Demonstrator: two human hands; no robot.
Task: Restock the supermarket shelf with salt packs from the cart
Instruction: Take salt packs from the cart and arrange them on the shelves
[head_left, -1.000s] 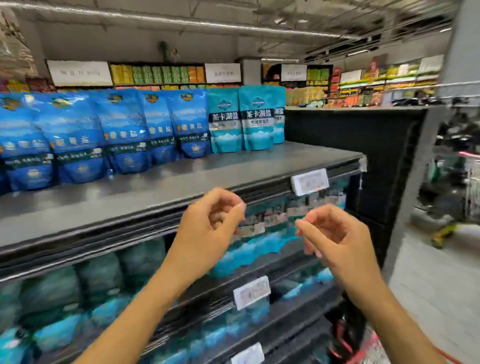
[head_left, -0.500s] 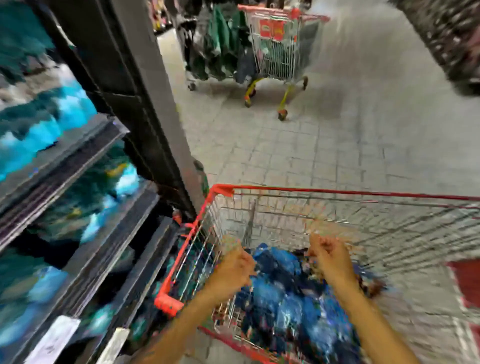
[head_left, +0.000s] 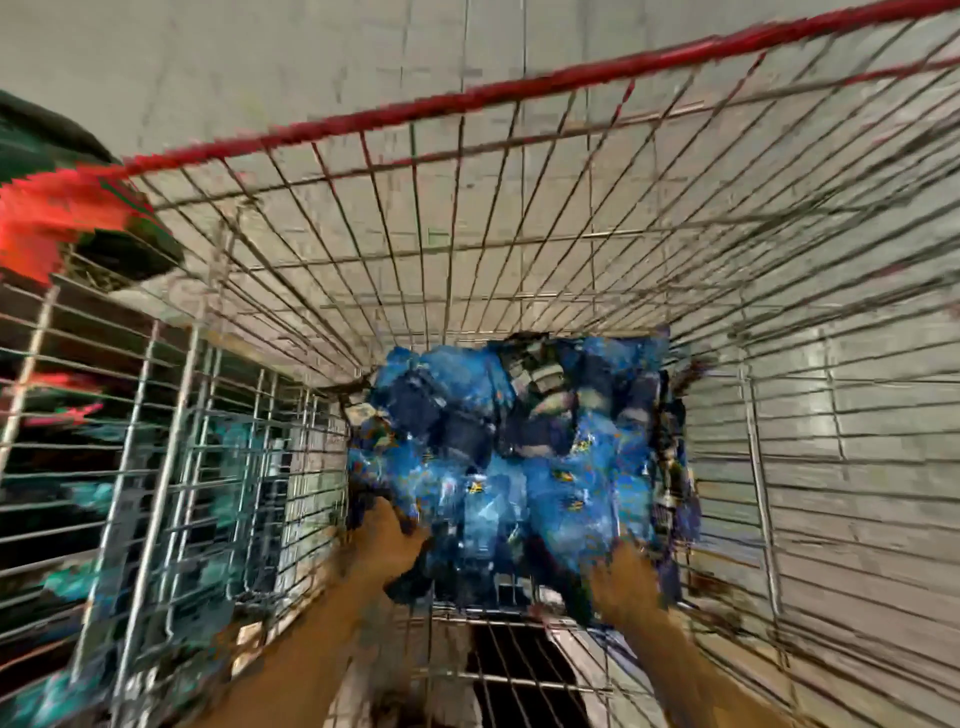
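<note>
I look straight down into a wire cart with a red rim (head_left: 467, 98). A heap of blue salt packs (head_left: 509, 457) lies on its bottom. My left hand (head_left: 387, 540) is down at the heap's near left edge, its fingers against a pack. At the near right edge my right hand (head_left: 623, 577) has its fingertips buried among the packs. The frame is heavily blurred, so the fingers' grip does not show on either hand.
The cart's wire walls (head_left: 779, 415) close in on all sides of the heap. Through the left wall I see the dark shelf unit with teal packs (head_left: 67, 499). Grey tiled floor (head_left: 311, 62) lies beyond the cart's far rim.
My view swung from the shelf down into the cart. Both hands dropped from in front of the shelf to the heap of blue packs.
</note>
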